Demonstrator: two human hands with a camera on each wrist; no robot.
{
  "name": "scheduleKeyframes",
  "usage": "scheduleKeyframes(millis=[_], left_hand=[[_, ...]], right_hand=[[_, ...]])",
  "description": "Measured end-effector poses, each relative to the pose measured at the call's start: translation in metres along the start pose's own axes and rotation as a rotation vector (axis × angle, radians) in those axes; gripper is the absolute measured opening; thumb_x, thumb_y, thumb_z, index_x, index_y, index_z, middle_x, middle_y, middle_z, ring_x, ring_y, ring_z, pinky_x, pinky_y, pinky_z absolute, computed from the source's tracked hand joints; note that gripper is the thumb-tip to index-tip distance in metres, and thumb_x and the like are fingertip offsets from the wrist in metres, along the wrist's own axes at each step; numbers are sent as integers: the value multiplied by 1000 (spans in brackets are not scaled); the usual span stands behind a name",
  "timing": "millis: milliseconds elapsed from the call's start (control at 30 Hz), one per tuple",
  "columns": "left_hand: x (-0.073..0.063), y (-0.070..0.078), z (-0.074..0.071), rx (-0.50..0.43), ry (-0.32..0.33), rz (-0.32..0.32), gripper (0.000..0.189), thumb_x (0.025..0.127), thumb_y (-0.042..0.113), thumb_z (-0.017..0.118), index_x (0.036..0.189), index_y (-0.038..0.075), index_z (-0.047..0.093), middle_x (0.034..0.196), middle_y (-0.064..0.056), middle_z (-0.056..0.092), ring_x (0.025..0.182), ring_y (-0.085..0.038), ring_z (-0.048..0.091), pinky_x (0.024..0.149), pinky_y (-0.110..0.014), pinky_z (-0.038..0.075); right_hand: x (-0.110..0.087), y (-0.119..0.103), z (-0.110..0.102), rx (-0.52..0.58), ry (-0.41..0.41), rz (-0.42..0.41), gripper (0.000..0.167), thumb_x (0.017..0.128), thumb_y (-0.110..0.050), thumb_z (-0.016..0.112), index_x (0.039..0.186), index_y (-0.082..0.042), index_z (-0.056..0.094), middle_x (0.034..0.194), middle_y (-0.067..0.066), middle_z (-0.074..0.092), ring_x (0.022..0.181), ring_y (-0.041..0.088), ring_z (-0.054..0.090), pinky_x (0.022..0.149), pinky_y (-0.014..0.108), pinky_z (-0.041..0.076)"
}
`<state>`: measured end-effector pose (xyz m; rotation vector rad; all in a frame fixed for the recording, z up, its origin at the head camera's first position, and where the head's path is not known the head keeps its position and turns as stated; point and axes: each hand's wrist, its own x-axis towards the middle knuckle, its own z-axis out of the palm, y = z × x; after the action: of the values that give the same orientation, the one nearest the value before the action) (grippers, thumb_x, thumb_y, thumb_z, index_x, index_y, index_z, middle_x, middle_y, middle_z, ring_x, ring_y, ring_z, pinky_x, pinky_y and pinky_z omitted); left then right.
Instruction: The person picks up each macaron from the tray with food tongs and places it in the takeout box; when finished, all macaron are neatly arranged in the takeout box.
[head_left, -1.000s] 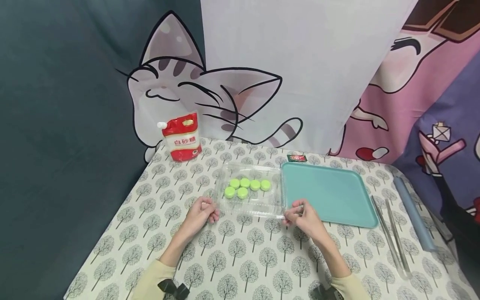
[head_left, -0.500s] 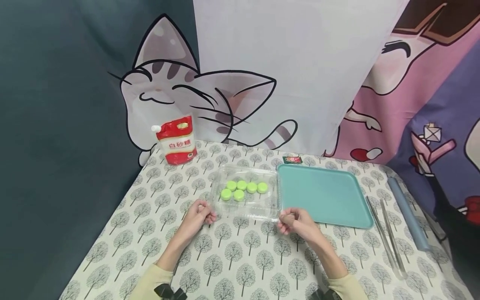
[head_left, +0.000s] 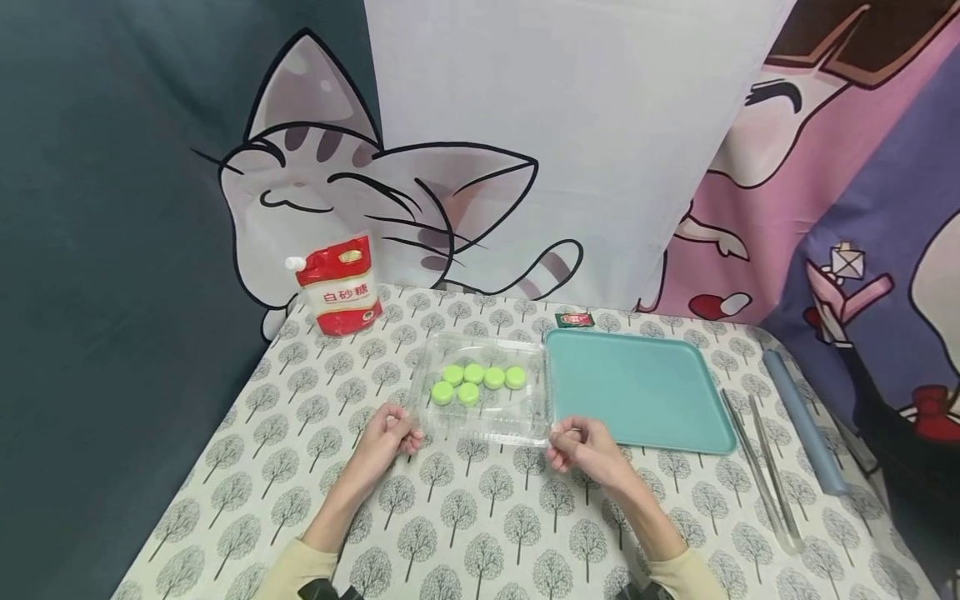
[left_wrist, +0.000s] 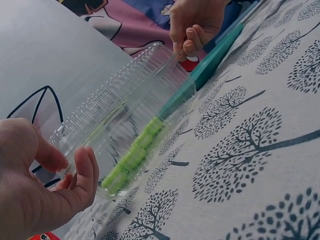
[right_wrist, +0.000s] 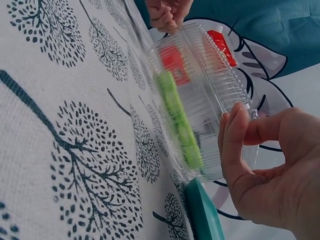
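A clear plastic clamshell box (head_left: 510,434) lies on the tree-print cloth with several light green macarons (head_left: 468,393) inside. Its ribbed lid (left_wrist: 125,82) covers them. At the box's near left corner, my left hand (head_left: 385,435) pinches the rim between thumb and fingers. My right hand (head_left: 587,448) pinches the rim at the near right corner. In the right wrist view, the right thumb and index finger (right_wrist: 235,131) meet at the rim. The macarons sit in two uneven rows toward the box's left and middle.
A teal tray (head_left: 637,387) adjoins the box on the right. Metal tongs (head_left: 763,471) and a grey-blue rod (head_left: 806,423) lie farther right. A red and white sugar pouch (head_left: 341,287) stands at the back left. A small green and red packet (head_left: 574,320) lies behind the tray.
The head view has turned slightly, so the whole scene shifts left. My right fingers have curled in closer at the box's corner. The left hand stays at its corner.
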<state>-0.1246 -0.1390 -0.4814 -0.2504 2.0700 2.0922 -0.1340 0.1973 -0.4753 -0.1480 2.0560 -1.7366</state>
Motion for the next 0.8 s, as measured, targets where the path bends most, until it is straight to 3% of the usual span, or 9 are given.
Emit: scheduleKeyframes(millis=[300, 533, 800], left_hand=[[-4, 0, -3, -15, 5, 14, 6, 102, 1, 44, 105, -4, 44, 82, -7, 63, 68, -10, 60, 62, -16, 56], [-7, -4, -1, -26, 8, 5, 11, 99, -1, 46, 109, -6, 44, 84, -8, 64, 70, -12, 61, 63, -19, 58], [-3, -2, 1, -36, 26, 17, 11, 99, -1, 48, 109, -4, 45, 82, -7, 64, 69, -11, 60, 62, -17, 57]], right_hand=[[0, -1, 5, -9, 15, 2, 28, 99, -9, 57, 110, 16, 52, 87, 22, 68, 70, 18, 66, 66, 25, 63], [-4, 0, 5, -24, 39, 21, 22, 99, -6, 56, 111, 13, 52, 86, 16, 68, 71, 16, 65, 66, 24, 62], [-2, 0, -3, -22, -35, 4, 32, 100, -12, 58, 113, 16, 50, 86, 20, 69, 72, 18, 67, 68, 26, 64]])
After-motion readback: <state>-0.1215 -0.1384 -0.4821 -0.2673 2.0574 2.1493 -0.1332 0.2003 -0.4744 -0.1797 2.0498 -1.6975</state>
